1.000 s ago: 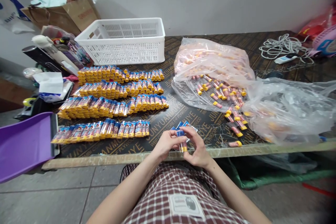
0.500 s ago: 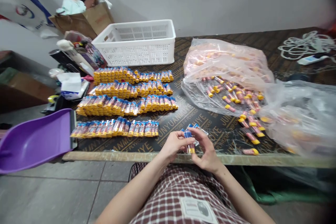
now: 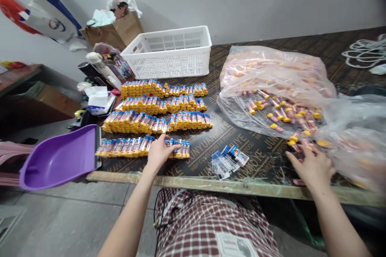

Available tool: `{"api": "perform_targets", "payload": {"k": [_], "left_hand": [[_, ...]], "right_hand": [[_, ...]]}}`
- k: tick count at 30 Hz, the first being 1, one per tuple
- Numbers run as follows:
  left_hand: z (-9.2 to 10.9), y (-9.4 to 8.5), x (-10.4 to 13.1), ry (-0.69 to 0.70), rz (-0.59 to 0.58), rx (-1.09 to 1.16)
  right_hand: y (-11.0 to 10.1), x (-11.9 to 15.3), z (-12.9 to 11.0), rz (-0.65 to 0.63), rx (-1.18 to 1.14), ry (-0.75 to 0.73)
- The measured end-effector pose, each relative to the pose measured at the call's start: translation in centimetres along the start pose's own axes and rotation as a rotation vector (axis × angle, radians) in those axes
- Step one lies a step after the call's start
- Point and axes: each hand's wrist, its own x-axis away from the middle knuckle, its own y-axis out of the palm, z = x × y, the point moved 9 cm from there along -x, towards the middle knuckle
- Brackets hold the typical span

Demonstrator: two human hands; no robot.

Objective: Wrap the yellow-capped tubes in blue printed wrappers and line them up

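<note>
My left hand [image 3: 160, 153] is over the front row of blue-and-yellow labelled tubes [image 3: 122, 147], thumb and finger around a small labelled tube [image 3: 170, 143] at the row; the palm side is hidden. Off to the right, my right hand [image 3: 315, 168] reaches among loose pink tubes with yellow caps [image 3: 276, 128] at the mouth of a clear plastic bag [image 3: 271, 64]. Its thumb and fingers are apart, with the fingertips close to the nearest tubes. Between my hands lies a small heap of flat, clear-and-blue printed sleeves [image 3: 229, 161].
Several more rows of labelled tubes [image 3: 157, 121] lie behind the front row. A white plastic basket [image 3: 171, 62] stands at the back. A purple dustpan [image 3: 60, 158] juts out at the table's left edge. A white cable [image 3: 362, 54] lies coiled at the far right.
My hands, together at a labelled tube before, have parted. The left has moved left to the front row, the right has moved right to the loose tubes. The view has shifted somewhat.
</note>
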Motion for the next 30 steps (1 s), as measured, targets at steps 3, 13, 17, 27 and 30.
{"api": "perform_targets", "payload": {"k": [3,13,17,27,30], "left_hand": [[0.7,-0.9,0.4,-0.016,0.063,-0.072],[12.7,10.9,5.5,0.358,-0.268,0.056],[12.4,13.6,5.2,0.276,-0.256,0.001],[12.1,13.5,5.1,0.311,-0.256,0.070],[11.8,13.2,5.0,0.302,-0.218,0.120]], "right_hand": [[-0.3,0.7,-0.8,-0.019,0.041,-0.055],[-1.7,2.8,-4.4,0.000,-0.107,-0.307],[-2.1,4.6,-5.3,-0.067,-0.226,-0.377],[-3.0,5.4,-5.5,0.006,-0.423,-0.308],[-3.5,5.1,-5.5,0.057,-0.488,-0.254]]}}
